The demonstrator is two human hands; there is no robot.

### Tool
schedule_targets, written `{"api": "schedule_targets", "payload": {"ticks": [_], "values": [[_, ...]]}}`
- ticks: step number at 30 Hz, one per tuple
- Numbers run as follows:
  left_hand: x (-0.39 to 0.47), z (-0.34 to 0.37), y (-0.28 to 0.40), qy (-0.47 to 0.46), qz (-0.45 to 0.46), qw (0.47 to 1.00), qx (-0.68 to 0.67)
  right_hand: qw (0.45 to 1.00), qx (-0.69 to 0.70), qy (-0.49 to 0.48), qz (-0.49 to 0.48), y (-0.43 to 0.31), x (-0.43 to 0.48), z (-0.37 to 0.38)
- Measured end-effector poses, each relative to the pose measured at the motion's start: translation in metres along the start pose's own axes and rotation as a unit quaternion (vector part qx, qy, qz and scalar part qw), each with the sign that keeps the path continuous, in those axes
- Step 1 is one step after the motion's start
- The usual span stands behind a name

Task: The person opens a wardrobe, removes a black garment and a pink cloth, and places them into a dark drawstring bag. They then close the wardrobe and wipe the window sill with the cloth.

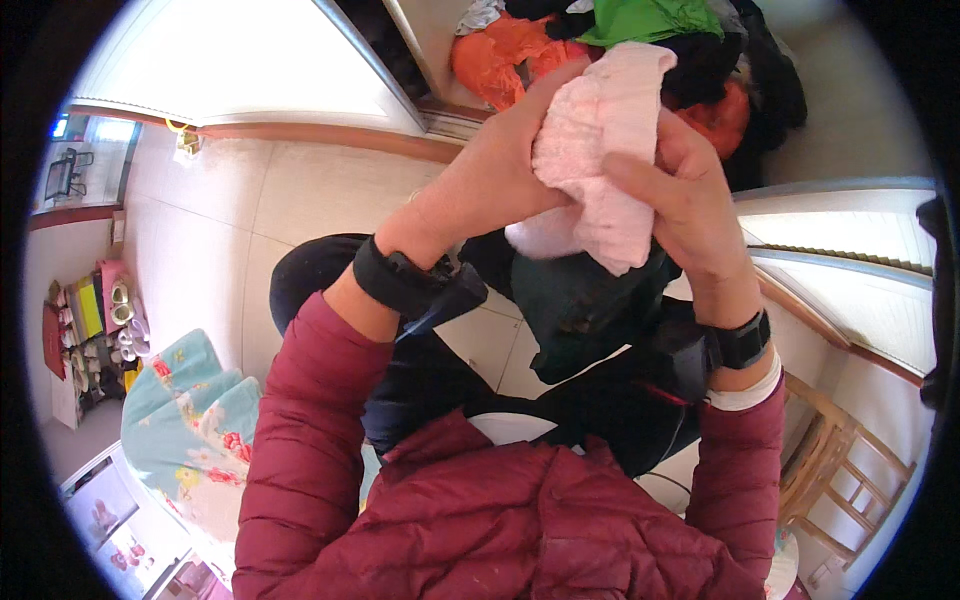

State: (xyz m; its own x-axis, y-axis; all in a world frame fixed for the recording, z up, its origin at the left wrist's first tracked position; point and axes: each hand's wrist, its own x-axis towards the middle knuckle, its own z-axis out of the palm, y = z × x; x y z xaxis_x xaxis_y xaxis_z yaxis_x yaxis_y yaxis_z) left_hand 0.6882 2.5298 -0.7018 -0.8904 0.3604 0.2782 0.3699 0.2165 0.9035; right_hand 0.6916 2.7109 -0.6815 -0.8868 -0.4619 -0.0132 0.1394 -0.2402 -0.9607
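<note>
Both hands hold a pale pink gathered cloth (600, 150) up in front of my knees. My left hand (495, 165) grips its left edge, the fingers partly hidden behind it. On the other side, my right hand (697, 187) pinches it, thumb across the front. A whitish part of the cloth hangs below my left fingers. Beneath the cloth, a dark green bag or fabric (585, 315) hangs between my legs. Black straps with dark devices sit around both wrists.
Ahead, orange, green and black plastic bags (652, 22) lie heaped by an open cabinet door (247, 60). A shoe rack (90, 322) and a floral cloth (195, 435) are at the left. At the lower right stands a wooden chair or rack (832, 465).
</note>
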Motion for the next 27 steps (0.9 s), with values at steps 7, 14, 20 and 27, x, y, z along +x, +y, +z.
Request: {"api": "schedule_targets", "payload": {"ticks": [7,14,20,27], "values": [[0.0,-0.014,0.007,0.062,-0.22,0.961,-0.156,0.957,-0.254,0.027,-0.135,-0.003,0.002,-0.006],[-0.015,-0.001,0.017,-0.057,-0.233,0.801,-0.548,0.983,-0.164,0.014,-0.086,0.001,-0.004,-0.005],[-0.022,0.013,0.016,-0.045,-0.24,0.854,-0.459,0.986,-0.167,0.007,0.004,-0.002,-0.018,-0.016],[-0.046,0.075,-0.017,-0.213,-0.114,0.967,0.085,0.929,0.086,0.331,-0.139,-0.038,-0.022,-0.097]]}}
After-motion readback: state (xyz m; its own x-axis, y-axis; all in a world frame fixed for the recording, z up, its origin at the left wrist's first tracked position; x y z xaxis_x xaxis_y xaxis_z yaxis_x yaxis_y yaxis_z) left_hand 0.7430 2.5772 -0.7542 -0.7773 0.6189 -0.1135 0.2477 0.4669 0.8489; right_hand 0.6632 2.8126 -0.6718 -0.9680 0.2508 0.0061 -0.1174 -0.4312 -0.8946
